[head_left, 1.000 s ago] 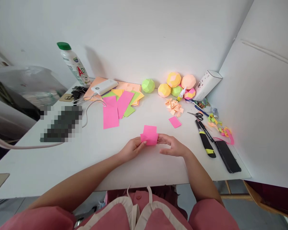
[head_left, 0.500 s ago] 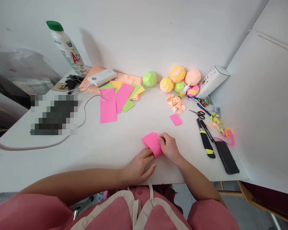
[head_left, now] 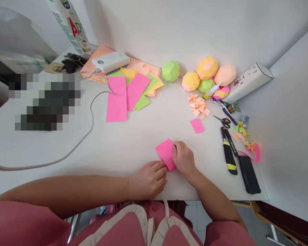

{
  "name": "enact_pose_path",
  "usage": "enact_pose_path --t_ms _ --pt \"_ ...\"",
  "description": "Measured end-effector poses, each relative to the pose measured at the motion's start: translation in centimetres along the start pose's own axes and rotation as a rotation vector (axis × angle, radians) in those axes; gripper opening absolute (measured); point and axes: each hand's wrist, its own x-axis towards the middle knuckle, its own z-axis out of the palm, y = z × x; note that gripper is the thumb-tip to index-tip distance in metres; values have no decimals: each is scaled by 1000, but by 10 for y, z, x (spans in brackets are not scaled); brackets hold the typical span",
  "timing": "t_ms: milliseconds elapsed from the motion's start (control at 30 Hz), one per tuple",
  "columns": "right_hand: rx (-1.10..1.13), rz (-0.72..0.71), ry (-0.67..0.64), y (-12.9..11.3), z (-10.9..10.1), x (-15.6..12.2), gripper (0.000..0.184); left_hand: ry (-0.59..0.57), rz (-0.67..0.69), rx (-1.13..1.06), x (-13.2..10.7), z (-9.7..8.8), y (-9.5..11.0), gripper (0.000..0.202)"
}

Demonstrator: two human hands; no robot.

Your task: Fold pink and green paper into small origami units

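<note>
A folded piece of pink paper (head_left: 166,154) lies at a slant on the white table in front of me. My right hand (head_left: 184,158) grips its right edge, thumb and fingers closed together. At the paper's lower left edge, the closed fingers of my left hand (head_left: 149,179) hold it at their tips; the thumb is partly hidden beneath. Beyond my right hand is a smaller pink paper piece (head_left: 197,125), and past that a heap of peach paper scraps (head_left: 199,106).
Colored paper strips (head_left: 117,99) and a white power bank (head_left: 111,62) with a cable (head_left: 91,116) are at the left. Several faceted paper balls (head_left: 170,71) stand along the wall. Scissors (head_left: 224,122), a utility knife (head_left: 229,157) and a black case (head_left: 249,175) lie right.
The pink paper's raised, curved lower edge has been pressed flatter, and my left fingers have come out from under it to its edge. The view has shifted closer to the table.
</note>
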Motion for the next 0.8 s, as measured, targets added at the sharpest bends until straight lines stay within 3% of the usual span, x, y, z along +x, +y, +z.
enact_pose_path --t_ms 300,500,667,800 --pt "-29 33 -44 -2 1 3 21 -82 -73 115 3 -5 -2 20" --pt "-56 -23 -12 -4 0 4 21 -218 -220 164 2 -4 -1 50" --pt "-106 -72 -3 -4 0 5 20 -240 -246 165 0 -3 -1 56" --pt "-125 -100 -27 -3 -1 4 30 -251 -269 164 0 -3 0 59"
